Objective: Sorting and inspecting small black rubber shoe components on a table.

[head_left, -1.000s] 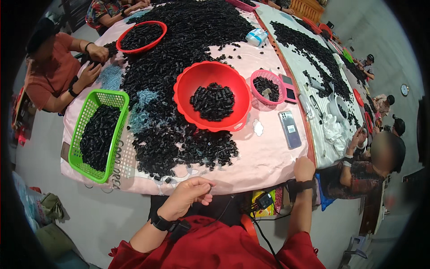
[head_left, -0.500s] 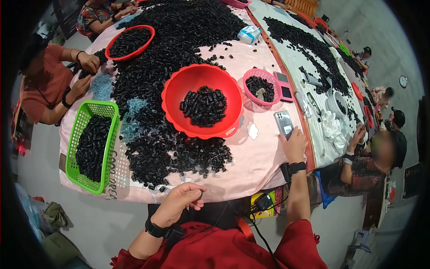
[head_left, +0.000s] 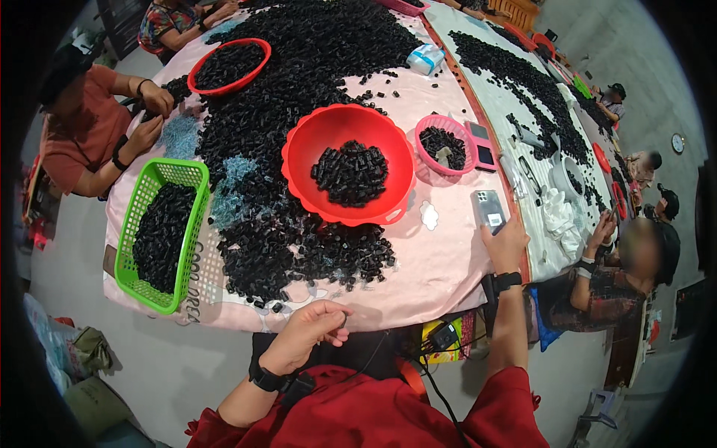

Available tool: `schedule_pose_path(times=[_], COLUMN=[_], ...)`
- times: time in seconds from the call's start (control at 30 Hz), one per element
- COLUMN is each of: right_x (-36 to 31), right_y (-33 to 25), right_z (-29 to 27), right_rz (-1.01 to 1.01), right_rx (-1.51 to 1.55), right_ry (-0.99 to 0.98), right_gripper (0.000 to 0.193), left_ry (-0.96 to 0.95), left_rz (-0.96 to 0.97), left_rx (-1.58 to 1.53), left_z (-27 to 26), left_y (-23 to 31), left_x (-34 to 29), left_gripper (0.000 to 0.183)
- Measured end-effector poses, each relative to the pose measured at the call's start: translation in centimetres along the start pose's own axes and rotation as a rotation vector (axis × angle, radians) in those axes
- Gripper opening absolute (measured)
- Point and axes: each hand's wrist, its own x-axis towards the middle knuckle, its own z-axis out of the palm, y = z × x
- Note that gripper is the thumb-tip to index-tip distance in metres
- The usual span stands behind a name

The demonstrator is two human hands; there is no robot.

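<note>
Pinches a small dark piece (head_left: pixel 346 318) between thumb and fingertips of the left hand (head_left: pixel 317 328), at the near edge of the cloth-covered counter (head_left: pixel 418 276). Touches a smartphone (head_left: pixel 488 207) with the right hand (head_left: pixel 506 243), thumb and fingers spread about its lower end; cannot tell whether clamped on it. Places the phone at the counter's right side, nearer than the pink basket (head_left: pixel 448 171) and right of the red bowl (head_left: pixel 312 142).

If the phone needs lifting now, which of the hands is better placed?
Right, probably: the right hand is at the near end of the phone, while the left hand is farther away and seems to pinch a small dark piece.
</note>
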Motion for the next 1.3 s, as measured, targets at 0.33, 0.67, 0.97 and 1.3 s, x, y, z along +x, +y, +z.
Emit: schedule_pose_path(times=[0.33,0.67,0.97,1.3], right_x=[-5.8,-7.8,-13.2,-15.1], right_y=[4.9,3.1,-13.9,-20.4], right_z=[-1.5,-1.5,-7.3,-8.1], right_rz=[0.223,0.008,-0.288,-0.719], right_rx=[-0.099,-0.258,0.843,0.792], right_ry=[-0.125,0.053,-0.285,-0.234], right_gripper=[0.067,0.060,0.034,0.033], left_ry=[-0.010,-0.062,0.009,0.634], left_rz=[-0.026,0.014,0.088,0.539], left_rx=[0.008,-0.128,-0.368,0.756], left_z=[0.5,-1.0,-3.2,-2.6], left_y=[0.2,-0.9,-1.5,-0.5], left_x=[0.0,-1.2,-1.0,0.4], left_gripper=[0.024,0.029,0.025,0.022])
